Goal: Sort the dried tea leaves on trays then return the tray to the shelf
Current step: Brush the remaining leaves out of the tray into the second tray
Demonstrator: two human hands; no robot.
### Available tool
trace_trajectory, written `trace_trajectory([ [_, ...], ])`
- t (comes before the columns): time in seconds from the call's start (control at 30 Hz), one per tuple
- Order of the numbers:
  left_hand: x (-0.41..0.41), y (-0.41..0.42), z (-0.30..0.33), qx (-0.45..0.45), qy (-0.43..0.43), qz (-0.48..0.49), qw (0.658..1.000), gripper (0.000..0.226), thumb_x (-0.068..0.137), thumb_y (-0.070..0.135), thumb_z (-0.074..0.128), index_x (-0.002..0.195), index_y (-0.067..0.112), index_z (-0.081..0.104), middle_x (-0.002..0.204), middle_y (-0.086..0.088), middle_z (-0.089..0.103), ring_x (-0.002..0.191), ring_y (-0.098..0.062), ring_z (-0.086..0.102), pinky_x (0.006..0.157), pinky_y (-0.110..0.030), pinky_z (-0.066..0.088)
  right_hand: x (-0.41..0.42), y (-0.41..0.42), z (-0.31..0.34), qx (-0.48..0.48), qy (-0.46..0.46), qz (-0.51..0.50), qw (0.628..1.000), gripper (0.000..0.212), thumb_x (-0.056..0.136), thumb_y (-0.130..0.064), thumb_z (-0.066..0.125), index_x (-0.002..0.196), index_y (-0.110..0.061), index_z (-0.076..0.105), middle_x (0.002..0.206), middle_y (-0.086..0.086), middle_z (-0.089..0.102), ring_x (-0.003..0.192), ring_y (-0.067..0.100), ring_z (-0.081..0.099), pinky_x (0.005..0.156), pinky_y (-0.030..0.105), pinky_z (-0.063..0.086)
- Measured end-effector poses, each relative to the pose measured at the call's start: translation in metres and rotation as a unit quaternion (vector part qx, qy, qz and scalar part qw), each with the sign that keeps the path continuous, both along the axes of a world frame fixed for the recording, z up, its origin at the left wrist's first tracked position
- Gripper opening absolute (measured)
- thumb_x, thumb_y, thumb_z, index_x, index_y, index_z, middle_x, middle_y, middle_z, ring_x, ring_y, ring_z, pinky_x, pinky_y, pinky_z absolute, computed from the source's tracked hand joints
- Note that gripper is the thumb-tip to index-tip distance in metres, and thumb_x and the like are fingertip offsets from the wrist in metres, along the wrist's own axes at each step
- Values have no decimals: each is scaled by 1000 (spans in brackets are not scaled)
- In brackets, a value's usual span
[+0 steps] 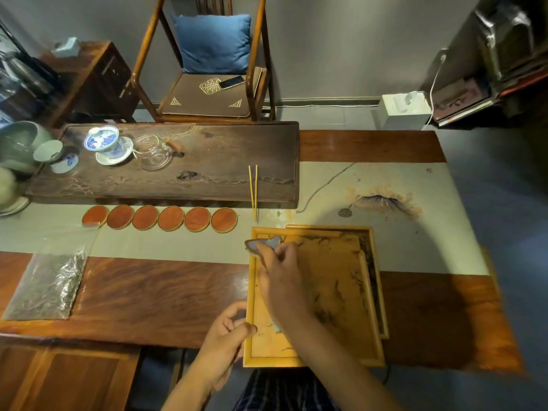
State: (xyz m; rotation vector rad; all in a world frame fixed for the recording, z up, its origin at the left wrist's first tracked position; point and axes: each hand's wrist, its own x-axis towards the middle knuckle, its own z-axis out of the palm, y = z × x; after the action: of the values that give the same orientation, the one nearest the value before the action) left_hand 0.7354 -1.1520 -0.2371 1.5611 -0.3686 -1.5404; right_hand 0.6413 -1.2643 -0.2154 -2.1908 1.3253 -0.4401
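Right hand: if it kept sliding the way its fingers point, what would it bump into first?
Probably the tray's far left corner rim; the right hand already holds a small scoop-like piece there. Depth is hard to judge.
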Motion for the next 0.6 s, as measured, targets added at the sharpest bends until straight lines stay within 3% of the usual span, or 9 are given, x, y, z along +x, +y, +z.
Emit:
trace_trajectory([
  [0.13, 2, 1, -5, 14, 18, 14, 1000, 39, 73, -1, 62, 111, 0, 61, 95, -25, 72, 83, -39, 67, 69, -40, 56, -4, -6, -5, 7, 11, -27, 1000, 32, 93, -26, 54, 125, -27, 49, 112, 1, 40, 86, 10, 45, 66, 19, 47],
  [0.27, 2, 3, -5, 14, 33, 41, 999, 36, 65, 9, 68, 101, 7, 67, 96, -29, 66, 92, -41, 47, 77, -49, 34, -24, -21, -7, 11, 29, -74, 997, 26, 94, -31, 52, 120, -30, 49, 111, -1, 42, 82, 7, 45, 63, 16, 42],
  [0.37, 3, 4, -4, 8, 41, 45, 998, 39, 61, 16, 72, 99, 9, 68, 95, -28, 64, 93, -39, 41, 76, -47, 27, -44, -30, -8, 9, 49, -97, 994, 28, 95, -29, 50, 122, -25, 52, 112, -1, 43, 80, 6, 46, 62, 16, 41],
  [0.47, 5, 3, -3, 0, 39, 34, 999, 40, 61, 16, 71, 100, 11, 68, 94, -27, 66, 87, -36, 44, 72, -39, 32, -52, -31, -5, 3, 21, -110, 994, 26, 96, -27, 49, 119, -20, 56, 111, 0, 45, 76, 3, 43, 60, 10, 33],
  [0.6, 7, 2, -3, -9, 35, 2, 999, 38, 59, 17, 71, 97, 13, 69, 92, -21, 70, 77, -27, 67, 64, -31, 55, -30, -16, 6, 23, -101, -76, 992, 24, 96, -32, 48, 117, -26, 57, 105, -5, 45, 76, -5, 43, 57, 7, 36],
])
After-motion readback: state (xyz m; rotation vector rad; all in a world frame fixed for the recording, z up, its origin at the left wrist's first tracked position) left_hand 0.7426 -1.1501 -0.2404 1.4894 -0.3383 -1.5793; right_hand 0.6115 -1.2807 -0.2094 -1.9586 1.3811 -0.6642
